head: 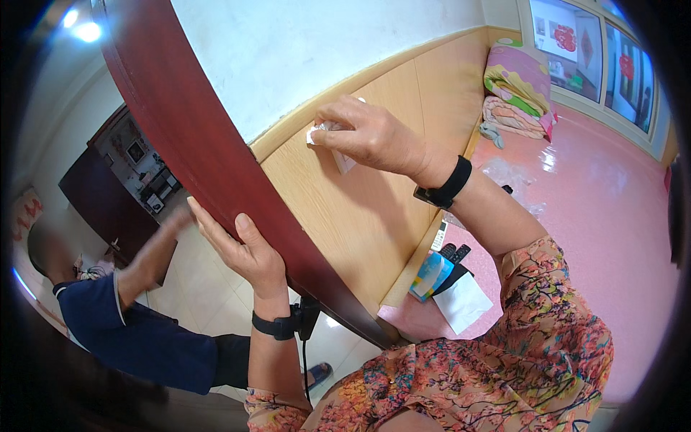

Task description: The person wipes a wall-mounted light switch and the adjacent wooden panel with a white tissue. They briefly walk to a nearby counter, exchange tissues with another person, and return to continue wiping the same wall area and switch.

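Note:
My right hand (367,135) pinches a crumpled white tissue or thin cloth (314,133) between thumb and fingers, close to the light wood wall panel (324,189). Behind the hand, a pale plate (344,162) on the panel is partly covered. My left hand (243,254) lies flat along the edge of the dark red wooden door frame (216,156), thumb spread from the fingers and nothing in it. Both wrists carry black straps.
A person in a dark blue shirt (146,335) stands left beyond the frame, one arm raised. On the pink floor covering (594,227) lie remote controls (459,252), a blue tissue pack (432,274) and white paper (464,302). Folded bedding (515,86) is stacked near the window (572,54).

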Action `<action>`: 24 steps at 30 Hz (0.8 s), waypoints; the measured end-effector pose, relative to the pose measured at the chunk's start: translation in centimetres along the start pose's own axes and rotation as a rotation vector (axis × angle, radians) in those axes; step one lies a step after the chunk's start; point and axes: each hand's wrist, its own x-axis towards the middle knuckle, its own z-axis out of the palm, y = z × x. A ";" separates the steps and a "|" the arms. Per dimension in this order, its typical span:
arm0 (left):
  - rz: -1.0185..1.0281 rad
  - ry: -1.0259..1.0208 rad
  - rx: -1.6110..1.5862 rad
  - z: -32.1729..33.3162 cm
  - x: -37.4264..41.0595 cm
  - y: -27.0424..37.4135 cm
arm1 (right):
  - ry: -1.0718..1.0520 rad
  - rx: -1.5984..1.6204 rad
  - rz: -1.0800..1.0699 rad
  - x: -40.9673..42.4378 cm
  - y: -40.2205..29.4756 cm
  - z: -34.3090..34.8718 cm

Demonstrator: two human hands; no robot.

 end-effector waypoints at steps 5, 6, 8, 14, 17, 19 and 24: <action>-0.029 0.018 0.002 0.1 -0.1 0.5 | -0.045 0.078 -0.083 0.4 1.5 -0.8; -0.041 0.012 -0.008 0.2 -0.2 0.5 | -0.057 0.081 -0.088 0.2 1.7 -0.8; -0.062 0.003 -0.020 0.2 -0.4 0.5 | -0.034 0.090 -0.092 0.2 2.0 -0.5; -0.057 -0.014 -0.042 0.1 -0.5 0.3 | 0.004 0.025 -0.009 -0.9 3.4 -0.7; -0.053 -0.028 -0.092 0.0 -0.4 0.6 | 0.066 -0.002 0.066 -2.5 4.8 -0.6; -0.056 -0.026 -0.132 0.0 -0.5 0.3 | 0.111 0.068 0.186 -3.7 5.8 0.0; -0.069 -0.030 -0.075 0.0 -0.4 0.7 | 0.299 0.105 0.425 -6.6 5.6 1.7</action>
